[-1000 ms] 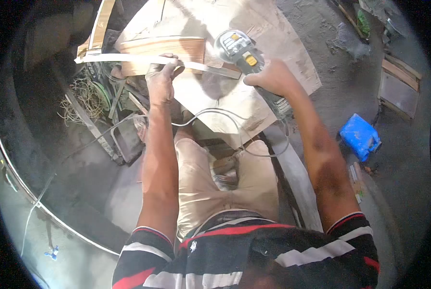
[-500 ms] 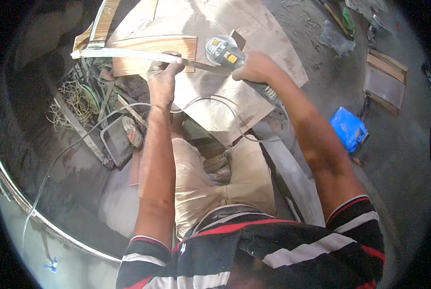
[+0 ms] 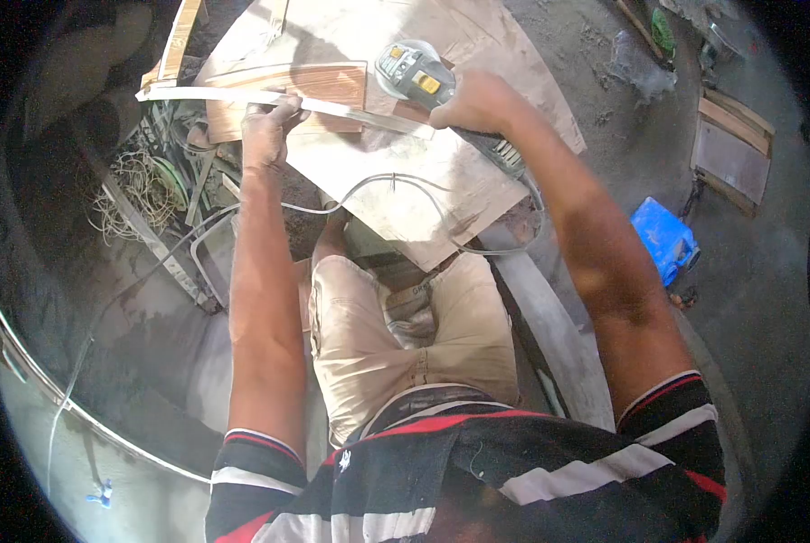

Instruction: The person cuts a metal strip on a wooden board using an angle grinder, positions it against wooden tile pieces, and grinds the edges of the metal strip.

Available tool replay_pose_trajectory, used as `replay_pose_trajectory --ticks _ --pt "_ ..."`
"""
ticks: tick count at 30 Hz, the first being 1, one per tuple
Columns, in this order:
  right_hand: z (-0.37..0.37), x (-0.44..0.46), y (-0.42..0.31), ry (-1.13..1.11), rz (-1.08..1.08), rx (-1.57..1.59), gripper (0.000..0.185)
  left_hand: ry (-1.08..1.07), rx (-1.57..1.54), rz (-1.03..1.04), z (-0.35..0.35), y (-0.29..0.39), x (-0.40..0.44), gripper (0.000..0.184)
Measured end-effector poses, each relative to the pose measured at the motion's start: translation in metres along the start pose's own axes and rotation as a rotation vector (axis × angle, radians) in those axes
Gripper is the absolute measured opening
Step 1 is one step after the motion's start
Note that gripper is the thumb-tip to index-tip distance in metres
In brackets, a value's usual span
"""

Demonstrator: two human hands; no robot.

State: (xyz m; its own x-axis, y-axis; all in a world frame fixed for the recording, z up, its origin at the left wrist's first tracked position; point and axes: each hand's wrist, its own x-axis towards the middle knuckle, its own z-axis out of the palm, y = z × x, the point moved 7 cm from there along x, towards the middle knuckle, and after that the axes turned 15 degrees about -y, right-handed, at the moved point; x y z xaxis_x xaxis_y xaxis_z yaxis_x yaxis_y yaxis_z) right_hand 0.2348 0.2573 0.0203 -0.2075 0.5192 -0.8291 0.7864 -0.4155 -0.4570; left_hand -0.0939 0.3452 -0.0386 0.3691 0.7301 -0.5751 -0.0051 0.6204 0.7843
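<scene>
My left hand point(image 3: 268, 129) is closed around a long, thin, pale strip point(image 3: 343, 110), which slants across the work board point(image 3: 360, 167). The strip's right end lies just below my right hand point(image 3: 477, 104). That hand is wrapped round the body of an angle grinder point(image 3: 414, 75) with a yellow patch and a round disc guard. The grinder's head sits above the strip, apart from it as far as I can see; its disc is mostly hidden. Beneath the strip lies a wood-grained panel point(image 3: 332, 83). A grey cable point(image 3: 369, 178) loops over the board's near part.
Left of the board are a tangle of wire point(image 3: 133, 195) and scrap pieces. On the right, a blue container point(image 3: 664, 240) and a wooden frame piece point(image 3: 735, 149) lie on the floor. Another wood-grained strip point(image 3: 179, 41) stands at the upper left.
My left hand has slid left along the strip. The grinder has moved slightly up and left with my right hand, and the strip's brightly lit face now shows further right.
</scene>
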Motion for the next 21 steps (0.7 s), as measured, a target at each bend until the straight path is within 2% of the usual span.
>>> replay_pose_trajectory --ticks 1,3,6,8,13,15,19,21 --pt "0.001 0.001 0.001 -0.001 0.001 0.002 0.064 -0.010 0.007 0.030 0.007 0.013 -0.001 0.033" --pt "0.001 0.000 0.003 0.027 -0.015 0.012 0.061 0.001 0.082 0.035 0.024 0.035 -0.005 0.030" --pt "-0.005 -0.014 0.002 0.008 0.019 0.055 0.059 -0.118 0.262 0.133 0.061 0.073 -0.011 0.020" --pt "-0.003 -0.013 0.006 0.002 0.024 0.051 0.058 -0.125 0.312 0.142 0.079 0.087 -0.014 0.020" --pt "0.007 -0.007 0.015 0.018 -0.022 0.064 0.059 -0.161 0.434 0.201 0.100 0.094 -0.021 0.020" --pt "0.010 -0.004 0.013 0.073 -0.029 0.050 0.070 -0.116 0.450 0.192 0.105 0.091 -0.033 0.019" --pt "0.011 -0.009 0.006 0.014 -0.012 0.053 0.071 -0.076 0.599 0.244 0.108 0.084 -0.043 0.022" --pt "0.016 -0.008 0.006 -0.005 0.000 0.023 0.073 -0.104 0.512 0.247 0.110 0.081 -0.045 0.023"
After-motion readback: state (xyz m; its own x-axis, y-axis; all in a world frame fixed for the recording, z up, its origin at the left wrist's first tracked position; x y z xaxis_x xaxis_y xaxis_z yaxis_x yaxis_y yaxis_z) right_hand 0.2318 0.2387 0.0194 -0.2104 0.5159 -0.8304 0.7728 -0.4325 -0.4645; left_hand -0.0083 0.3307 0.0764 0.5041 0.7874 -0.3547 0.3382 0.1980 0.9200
